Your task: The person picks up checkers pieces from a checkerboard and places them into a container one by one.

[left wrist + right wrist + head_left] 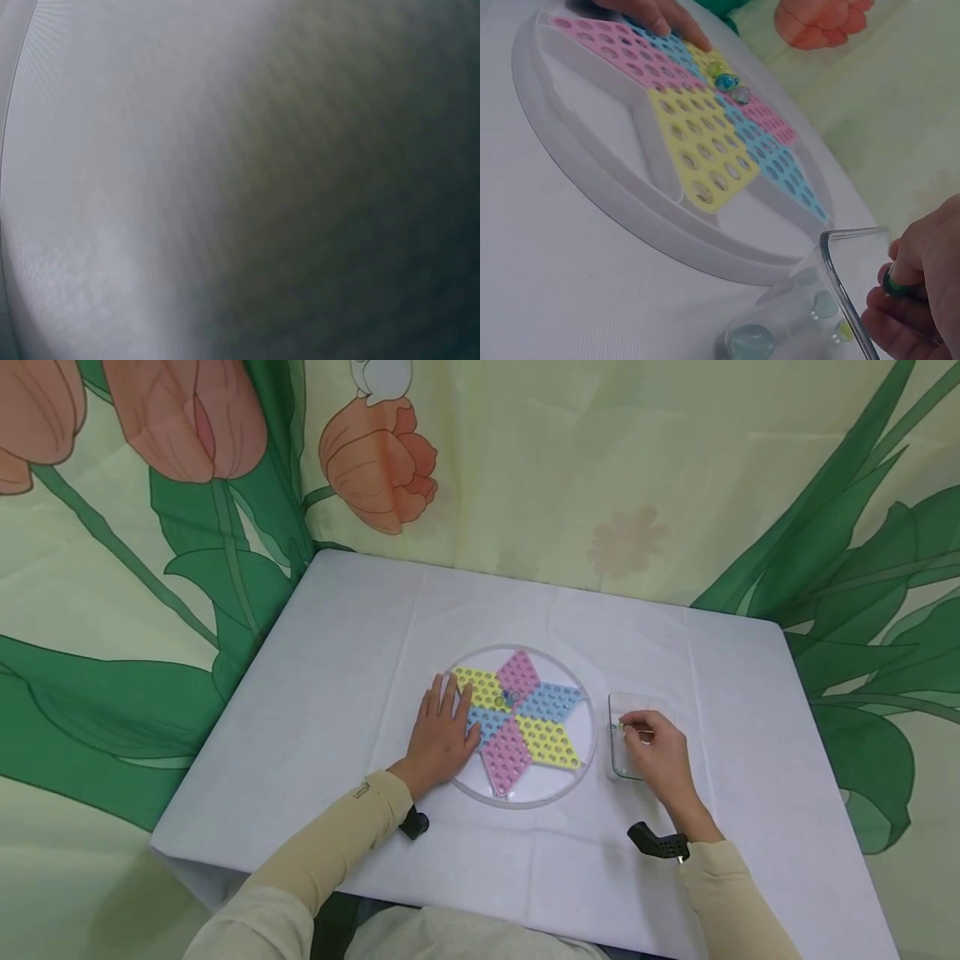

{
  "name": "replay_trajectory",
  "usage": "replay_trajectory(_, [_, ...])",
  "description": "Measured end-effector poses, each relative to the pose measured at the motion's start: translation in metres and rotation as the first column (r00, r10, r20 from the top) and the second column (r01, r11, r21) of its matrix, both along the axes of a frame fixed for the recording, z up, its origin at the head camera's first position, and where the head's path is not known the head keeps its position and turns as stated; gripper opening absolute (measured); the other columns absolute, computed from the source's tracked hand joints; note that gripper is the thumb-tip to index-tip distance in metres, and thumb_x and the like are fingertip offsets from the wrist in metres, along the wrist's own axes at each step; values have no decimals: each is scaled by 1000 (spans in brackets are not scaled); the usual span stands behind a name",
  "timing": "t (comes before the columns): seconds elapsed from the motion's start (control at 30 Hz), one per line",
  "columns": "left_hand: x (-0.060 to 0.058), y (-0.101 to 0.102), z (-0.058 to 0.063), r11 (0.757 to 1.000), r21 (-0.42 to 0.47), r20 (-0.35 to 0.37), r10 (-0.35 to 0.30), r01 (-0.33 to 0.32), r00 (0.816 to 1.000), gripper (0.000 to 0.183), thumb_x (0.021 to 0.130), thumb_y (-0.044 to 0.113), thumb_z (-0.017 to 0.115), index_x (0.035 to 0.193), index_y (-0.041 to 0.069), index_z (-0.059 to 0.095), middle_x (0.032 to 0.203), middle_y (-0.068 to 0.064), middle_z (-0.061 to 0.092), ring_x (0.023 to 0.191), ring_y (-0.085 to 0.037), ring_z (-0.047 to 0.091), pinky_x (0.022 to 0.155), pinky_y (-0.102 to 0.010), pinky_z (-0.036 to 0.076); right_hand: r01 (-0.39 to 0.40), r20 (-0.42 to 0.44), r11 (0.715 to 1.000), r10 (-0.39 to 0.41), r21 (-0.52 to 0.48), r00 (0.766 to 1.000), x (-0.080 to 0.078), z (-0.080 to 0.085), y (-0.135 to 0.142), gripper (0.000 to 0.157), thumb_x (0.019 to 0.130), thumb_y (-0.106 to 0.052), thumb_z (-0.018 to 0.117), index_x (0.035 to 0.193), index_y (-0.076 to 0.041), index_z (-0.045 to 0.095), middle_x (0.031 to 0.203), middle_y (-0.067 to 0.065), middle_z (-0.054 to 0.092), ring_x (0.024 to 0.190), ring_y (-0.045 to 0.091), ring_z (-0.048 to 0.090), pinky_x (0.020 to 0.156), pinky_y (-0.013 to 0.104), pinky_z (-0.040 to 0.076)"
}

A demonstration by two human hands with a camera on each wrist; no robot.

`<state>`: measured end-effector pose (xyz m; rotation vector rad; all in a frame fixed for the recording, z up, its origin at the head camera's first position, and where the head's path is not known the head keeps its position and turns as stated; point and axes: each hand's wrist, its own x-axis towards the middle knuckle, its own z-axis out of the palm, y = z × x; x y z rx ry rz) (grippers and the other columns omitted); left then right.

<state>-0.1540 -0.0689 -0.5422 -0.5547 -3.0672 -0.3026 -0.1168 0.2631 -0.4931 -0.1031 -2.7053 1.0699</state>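
Note:
A round white Chinese checkers board (551, 783) has pink, yellow and blue holed sections forming a star. My left hand (441, 735) rests flat on its left edge, fingers straight over the yellow and blue sections. Near the board's centre sit a yellow-green marble (717, 69), a blue marble (727, 82) and a clear marble (740, 95). To the right of the board, my right hand (660, 750) pinches a green marble (892, 283) between thumb and fingers at the rim of a clear plastic box (627, 700). Inside the box are several marbles, including a pale one (751, 343).
A white cloth (345, 693) covers the table. Behind it hangs a curtain (525, 468) printed with tulips and leaves. A black wrist strap (660, 842) is on the right wrist. The left wrist view is mostly blurred, with white and dark areas.

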Motion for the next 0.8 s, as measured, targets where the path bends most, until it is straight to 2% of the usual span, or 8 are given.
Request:
replay_trajectory(0.3, [0, 0, 0, 1000, 13, -37, -8, 8, 999, 69, 102, 41, 39, 158, 5, 20, 164, -25, 11, 153, -43, 4, 123, -55, 15, 10, 52, 1000, -11, 25, 999, -2, -4, 1, 17, 92, -1, 56, 104, 0, 68, 106, 16, 68, 95, 27, 64, 74, 8, 43])
replay_trajectory(0.43, [0, 0, -1, 1000, 19, -39, -5, 6, 999, 69, 102, 41, 40, 158, 5, 20, 164, -25, 11, 153, -43, 4, 123, -55, 15, 4, 79, 999, -8, 50, 997, -4, -5, 1, 17, 90, 0, 56, 102, 0, 67, 106, 15, 66, 95, 26, 63, 75, 16, 47])
replay_trajectory(0.67, [0, 0, -2, 999, 31, -42, -7, 8, 999, 69, 102, 40, 40, 157, 4, 21, 164, -25, 13, 153, -43, 5, 122, -55, 16, -7, 121, 997, -3, 80, 993, -6, -6, -1, 17, 86, 2, 56, 101, 2, 65, 102, 18, 64, 93, 29, 62, 78, 38, 54])
replay_trajectory(0.8, [1, 0, -2, 1000, 30, -53, -8, 10, 999, 68, 102, 40, 40, 157, 4, 22, 163, -26, 14, 153, -44, 7, 122, -56, 17, -27, 152, 996, 13, 89, 988, -8, -8, 0, 16, 85, 3, 55, 99, 1, 64, 98, 18, 64, 89, 28, 61, 76, 37, 52])
